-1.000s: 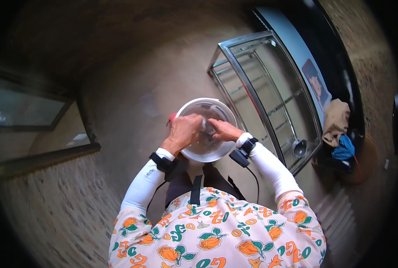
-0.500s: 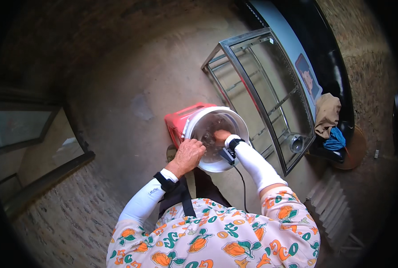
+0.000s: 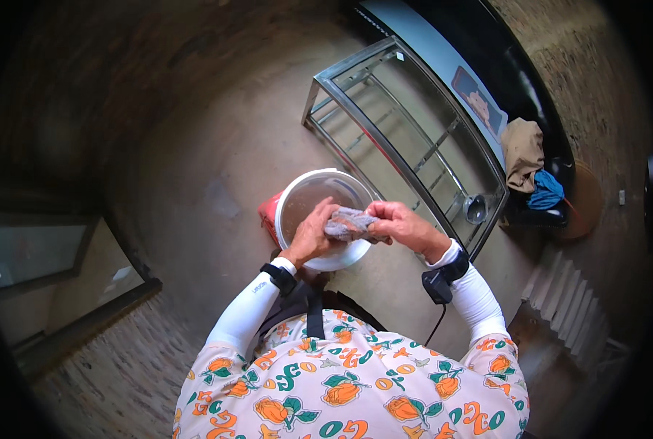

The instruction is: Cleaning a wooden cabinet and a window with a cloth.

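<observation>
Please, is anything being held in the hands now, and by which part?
A bunched grey cloth, held over the white bucket: the left hand holds its left end, and the right hand its right end.

The left forearm (image 3: 249, 304) and right forearm (image 3: 476, 300) slant inward from bent, wide-set elbows, meeting ahead of the torso. The left grip (image 3: 312, 234) points up and rightward, its back showing, fingers closed. The right grip (image 3: 408, 228) comes in from the right, knuckles up, thumb and fingers clenched, close beside the left.
</observation>
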Demonstrator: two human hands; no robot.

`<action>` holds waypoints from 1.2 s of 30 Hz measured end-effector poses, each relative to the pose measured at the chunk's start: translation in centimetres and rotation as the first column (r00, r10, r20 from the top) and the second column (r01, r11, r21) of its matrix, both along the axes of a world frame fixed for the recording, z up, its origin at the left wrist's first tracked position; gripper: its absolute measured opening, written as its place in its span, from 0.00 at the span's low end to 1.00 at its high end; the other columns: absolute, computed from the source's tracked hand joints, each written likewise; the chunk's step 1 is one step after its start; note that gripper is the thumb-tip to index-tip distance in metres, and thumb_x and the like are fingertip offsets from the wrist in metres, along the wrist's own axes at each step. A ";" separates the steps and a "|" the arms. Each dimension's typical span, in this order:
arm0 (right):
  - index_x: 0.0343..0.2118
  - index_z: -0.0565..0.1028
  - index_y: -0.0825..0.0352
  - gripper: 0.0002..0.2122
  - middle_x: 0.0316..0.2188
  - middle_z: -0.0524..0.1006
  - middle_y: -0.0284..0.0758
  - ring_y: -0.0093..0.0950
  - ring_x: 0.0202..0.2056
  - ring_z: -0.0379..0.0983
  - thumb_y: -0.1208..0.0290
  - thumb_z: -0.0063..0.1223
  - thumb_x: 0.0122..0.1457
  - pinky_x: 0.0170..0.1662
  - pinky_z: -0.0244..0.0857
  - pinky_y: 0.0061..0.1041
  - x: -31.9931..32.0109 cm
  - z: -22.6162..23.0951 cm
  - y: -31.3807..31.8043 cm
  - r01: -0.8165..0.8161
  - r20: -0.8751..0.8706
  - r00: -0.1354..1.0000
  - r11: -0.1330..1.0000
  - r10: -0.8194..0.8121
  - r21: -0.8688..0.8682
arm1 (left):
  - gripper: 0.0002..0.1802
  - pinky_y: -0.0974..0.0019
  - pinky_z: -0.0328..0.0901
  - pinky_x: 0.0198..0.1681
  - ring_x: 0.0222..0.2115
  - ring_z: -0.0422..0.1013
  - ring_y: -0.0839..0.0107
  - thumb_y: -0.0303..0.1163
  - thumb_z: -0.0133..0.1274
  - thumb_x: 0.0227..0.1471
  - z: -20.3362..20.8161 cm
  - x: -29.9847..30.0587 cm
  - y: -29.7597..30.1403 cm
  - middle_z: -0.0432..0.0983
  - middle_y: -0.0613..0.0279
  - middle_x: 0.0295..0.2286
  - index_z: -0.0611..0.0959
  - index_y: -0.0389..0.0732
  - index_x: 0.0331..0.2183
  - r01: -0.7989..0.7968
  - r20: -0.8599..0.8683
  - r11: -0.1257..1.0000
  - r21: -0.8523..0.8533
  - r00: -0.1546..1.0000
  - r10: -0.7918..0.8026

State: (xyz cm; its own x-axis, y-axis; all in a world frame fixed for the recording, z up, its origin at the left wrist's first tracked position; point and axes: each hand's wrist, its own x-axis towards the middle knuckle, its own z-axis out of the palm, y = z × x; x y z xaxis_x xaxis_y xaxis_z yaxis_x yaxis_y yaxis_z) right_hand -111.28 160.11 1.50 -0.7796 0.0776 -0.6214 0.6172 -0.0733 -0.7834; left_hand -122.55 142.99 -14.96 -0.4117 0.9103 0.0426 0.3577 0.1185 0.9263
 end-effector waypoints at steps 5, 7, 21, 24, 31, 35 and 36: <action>0.36 0.71 0.65 0.07 0.26 0.73 0.25 0.12 0.24 0.65 0.69 0.49 0.57 0.25 0.59 0.14 2.8 0.7 2.2 0.205 -0.263 0.943 0.979 -0.203 -0.024 | 0.15 0.67 0.68 0.38 0.32 0.71 0.77 0.26 0.65 0.43 3.8 -0.4 1.3 0.78 0.58 0.29 0.77 0.40 0.35 -0.055 0.209 0.997 -0.062 0.976 0.066; 0.35 0.72 0.64 0.07 0.26 0.73 0.25 0.13 0.25 0.65 0.67 0.50 0.57 0.25 0.60 0.15 3.6 -0.8 3.0 0.244 -0.276 0.935 0.968 -0.221 0.051 | 0.14 0.67 0.68 0.36 0.31 0.71 0.76 0.28 0.64 0.44 3.8 -1.1 1.0 0.78 0.59 0.27 0.78 0.40 0.34 -0.190 0.148 0.973 -0.131 0.967 0.209; 0.61 0.60 0.63 0.32 0.50 0.70 0.42 0.30 0.47 0.72 0.71 0.58 0.52 0.46 0.70 0.27 5.8 -17.2 -1.5 0.230 -0.299 0.948 0.890 -0.113 0.394 | 0.22 0.66 0.70 0.38 0.33 0.77 0.64 0.31 0.63 0.36 5.6 -0.6 0.4 0.79 0.52 0.32 0.77 0.36 0.38 -0.467 -0.046 0.853 -0.231 0.881 0.470; 0.63 0.55 0.61 0.37 0.53 0.67 0.44 0.32 0.49 0.71 0.71 0.61 0.49 0.48 0.69 0.29 5.5 -14.3 -1.2 0.170 -0.234 0.968 0.932 -0.096 0.320 | 0.23 0.68 0.69 0.39 0.33 0.76 0.66 0.30 0.62 0.35 7.3 0.3 1.0 0.79 0.54 0.32 0.77 0.36 0.39 -0.469 -0.002 0.864 -0.181 0.879 0.477; 0.63 0.54 0.65 0.44 0.57 0.63 0.45 0.40 0.53 0.68 0.65 0.69 0.44 0.50 0.68 0.33 3.4 -12.8 -3.5 0.218 -0.409 0.912 0.842 0.004 0.493 | 0.32 0.77 0.68 0.35 0.32 0.72 0.79 0.21 0.60 0.39 12.2 2.1 2.1 0.76 0.64 0.33 0.73 0.38 0.50 -0.429 0.370 0.903 0.032 0.844 0.388; 0.60 0.58 0.66 0.37 0.53 0.69 0.49 0.42 0.51 0.70 0.68 0.64 0.48 0.50 0.68 0.36 2.9 -13.0 -4.2 0.309 -0.503 0.864 0.796 -0.006 0.521 | 0.29 0.79 0.67 0.29 0.30 0.72 0.80 0.22 0.59 0.41 11.4 2.1 1.6 0.76 0.65 0.33 0.73 0.39 0.50 -0.450 0.522 0.893 0.015 0.765 0.377; 0.57 0.62 0.67 0.32 0.49 0.71 0.50 0.44 0.50 0.71 0.67 0.63 0.49 0.50 0.66 0.37 2.8 -12.8 -4.3 0.285 -0.476 0.877 0.861 -0.058 0.421 | 0.28 0.79 0.67 0.28 0.30 0.72 0.80 0.23 0.58 0.42 11.2 2.0 1.1 0.76 0.65 0.34 0.74 0.39 0.49 -0.494 0.544 0.869 -0.035 0.720 0.431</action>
